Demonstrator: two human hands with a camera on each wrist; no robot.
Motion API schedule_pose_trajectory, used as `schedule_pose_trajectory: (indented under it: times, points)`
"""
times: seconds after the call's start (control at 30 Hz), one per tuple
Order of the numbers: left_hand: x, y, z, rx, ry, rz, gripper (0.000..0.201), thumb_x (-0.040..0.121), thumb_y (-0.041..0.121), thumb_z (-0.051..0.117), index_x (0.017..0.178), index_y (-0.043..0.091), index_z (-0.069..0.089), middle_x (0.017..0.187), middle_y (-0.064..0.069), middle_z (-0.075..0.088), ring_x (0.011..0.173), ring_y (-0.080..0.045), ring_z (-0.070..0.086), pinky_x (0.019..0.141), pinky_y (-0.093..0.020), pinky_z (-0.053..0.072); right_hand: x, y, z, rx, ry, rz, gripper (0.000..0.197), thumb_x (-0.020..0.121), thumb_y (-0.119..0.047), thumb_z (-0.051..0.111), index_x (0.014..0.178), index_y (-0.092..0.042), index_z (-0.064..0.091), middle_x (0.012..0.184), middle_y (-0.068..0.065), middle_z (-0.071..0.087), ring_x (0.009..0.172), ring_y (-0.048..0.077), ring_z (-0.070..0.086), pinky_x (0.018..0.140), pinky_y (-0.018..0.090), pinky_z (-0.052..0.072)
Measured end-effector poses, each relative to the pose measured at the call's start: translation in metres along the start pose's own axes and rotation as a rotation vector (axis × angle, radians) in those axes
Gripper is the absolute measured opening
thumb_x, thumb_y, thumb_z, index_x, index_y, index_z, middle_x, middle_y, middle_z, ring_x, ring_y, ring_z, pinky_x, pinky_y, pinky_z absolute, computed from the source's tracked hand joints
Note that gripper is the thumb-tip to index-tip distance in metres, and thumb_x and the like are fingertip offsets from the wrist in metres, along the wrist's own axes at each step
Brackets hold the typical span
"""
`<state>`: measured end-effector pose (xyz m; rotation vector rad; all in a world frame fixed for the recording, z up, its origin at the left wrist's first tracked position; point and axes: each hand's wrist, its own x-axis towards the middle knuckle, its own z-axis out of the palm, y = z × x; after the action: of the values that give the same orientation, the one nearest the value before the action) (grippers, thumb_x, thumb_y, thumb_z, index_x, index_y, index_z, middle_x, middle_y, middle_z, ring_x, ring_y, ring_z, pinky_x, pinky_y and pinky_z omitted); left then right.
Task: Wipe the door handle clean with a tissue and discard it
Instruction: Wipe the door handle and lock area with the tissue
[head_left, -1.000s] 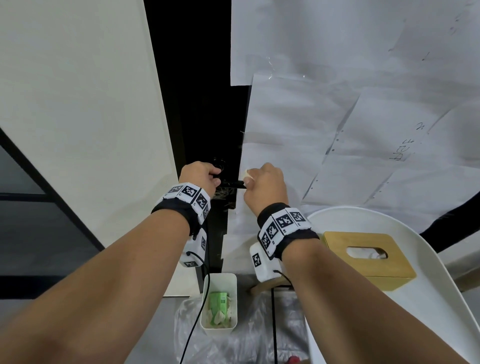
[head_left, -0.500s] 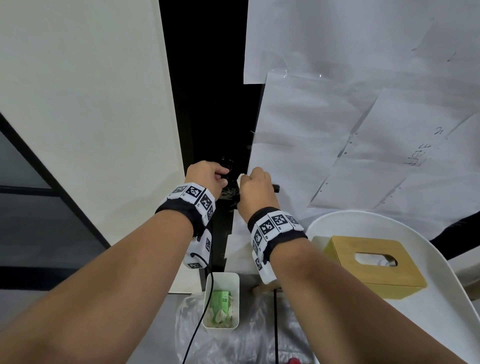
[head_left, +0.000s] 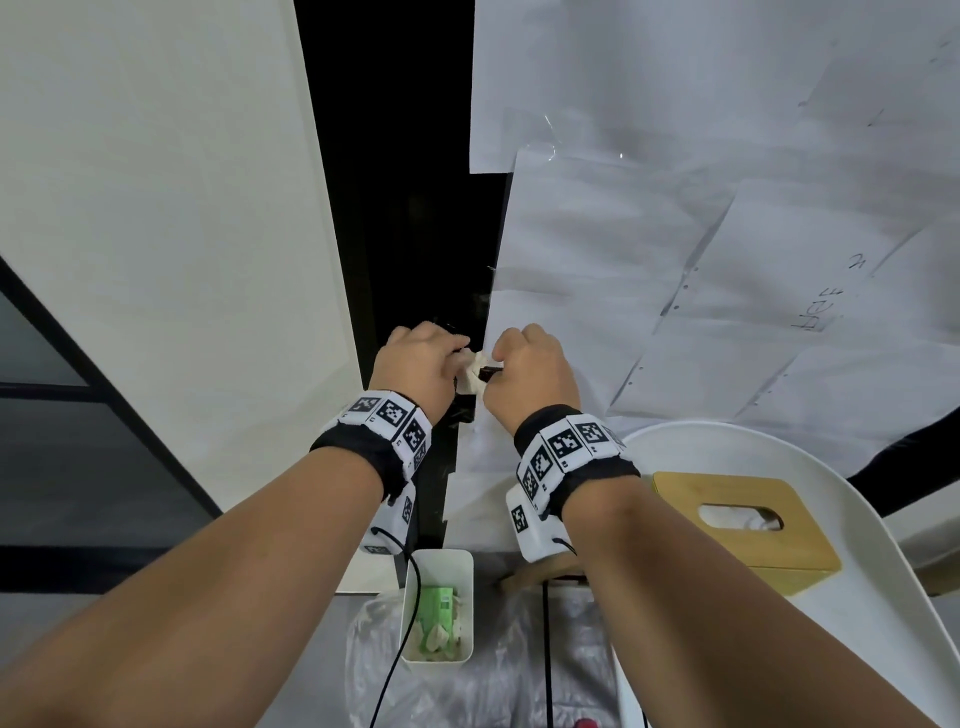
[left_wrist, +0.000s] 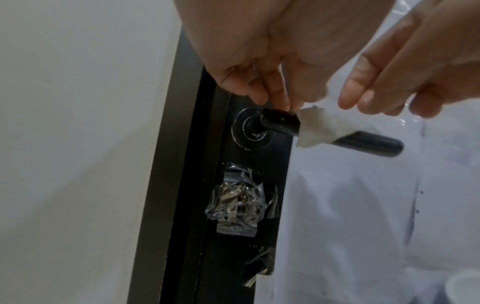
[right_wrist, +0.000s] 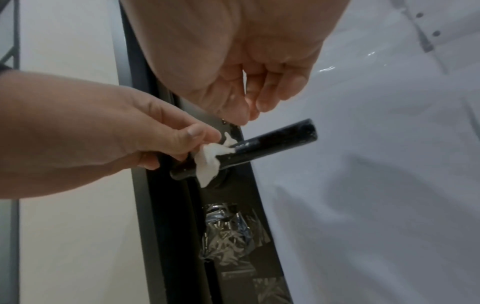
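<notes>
The black lever door handle (left_wrist: 371, 143) (right_wrist: 275, 142) sticks out from a round rose on the dark door edge. A crumpled white tissue (left_wrist: 330, 129) (right_wrist: 209, 159) (head_left: 471, 371) is wrapped over the handle near its base. My left hand (head_left: 421, 364) (right_wrist: 182, 142) pinches the tissue against the handle between thumb and fingers, and its fingertips (left_wrist: 275, 102) touch the lever by the rose. My right hand (head_left: 530, 369) (right_wrist: 257, 102) hovers just above the lever. Its fingers (left_wrist: 363, 92) hang loosely curled and hold nothing.
A white bin (head_left: 439, 558) holding a green packet stands on the floor below, on clear plastic (head_left: 467, 686). At the right a wooden tissue box (head_left: 748, 525) sits on a white round table (head_left: 883, 597). Paper sheets (head_left: 675, 260) cover the door. Crumpled tape (left_wrist: 239, 205) covers the lock.
The right hand, which held the tissue on the handle, has lifted off it. The tissue now sits near the handle's base in the left hand's pinch.
</notes>
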<state>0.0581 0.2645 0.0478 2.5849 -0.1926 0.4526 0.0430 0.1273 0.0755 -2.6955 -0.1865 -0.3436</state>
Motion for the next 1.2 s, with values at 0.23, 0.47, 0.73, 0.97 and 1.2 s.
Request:
schedule_pose_trajectory:
  times: [0.23, 0.47, 0.73, 0.97, 1.2]
  points:
    - [-0.004, 0.004, 0.01, 0.139, 0.042, 0.19, 0.021, 0.083, 0.023, 0.07, 0.104, 0.02, 0.074, 0.095, 0.0, 0.067, 0.096, -0.03, 0.055, 0.076, -0.041, 0.047, 0.0, 0.021, 0.007, -0.224, -0.075, -0.055, 0.025, 0.086, -0.018, 0.052, 0.108, -0.012, 0.061, 0.107, 0.008, 0.052, 0.099, 0.028, 0.047, 0.077, 0.036, 0.042]
    - [-0.009, -0.016, 0.01, 0.169, 0.139, 0.23, 0.021, 0.075, 0.015, 0.079, 0.096, 0.014, 0.076, 0.088, -0.003, 0.068, 0.081, -0.031, 0.059, 0.068, -0.041, 0.051, 0.002, 0.026, 0.01, -0.227, -0.094, -0.108, 0.018, 0.086, -0.013, 0.053, 0.103, -0.011, 0.056, 0.106, 0.009, 0.05, 0.098, 0.029, 0.045, 0.07, 0.033, 0.035]
    - [-0.008, -0.005, 0.018, 0.159, 0.099, 0.223, 0.024, 0.068, 0.004, 0.083, 0.09, 0.006, 0.075, 0.075, -0.008, 0.061, 0.067, -0.03, 0.06, 0.058, -0.032, 0.055, 0.004, 0.032, 0.009, -0.19, -0.123, -0.112, 0.021, 0.085, -0.005, 0.053, 0.105, -0.008, 0.058, 0.108, 0.011, 0.048, 0.101, 0.029, 0.045, 0.069, 0.031, 0.037]
    - [-0.001, 0.023, 0.028, 0.246, 0.018, 0.257, 0.014, 0.064, 0.009, 0.086, 0.068, 0.008, 0.072, 0.061, -0.005, 0.053, 0.054, -0.024, 0.053, 0.048, -0.025, 0.044, 0.002, 0.046, 0.006, -0.177, -0.105, -0.072, 0.024, 0.085, -0.005, 0.053, 0.108, -0.006, 0.06, 0.109, 0.013, 0.047, 0.101, 0.029, 0.046, 0.074, 0.032, 0.041]
    - [0.0, 0.031, 0.039, 0.233, 0.039, 0.264, 0.006, 0.077, 0.014, 0.075, 0.081, 0.011, 0.072, 0.067, -0.005, 0.049, 0.062, -0.025, 0.048, 0.053, -0.03, 0.042, 0.003, 0.05, 0.006, -0.193, -0.11, -0.075, 0.018, 0.087, -0.006, 0.054, 0.104, -0.006, 0.06, 0.109, 0.012, 0.047, 0.1, 0.028, 0.047, 0.07, 0.029, 0.035]
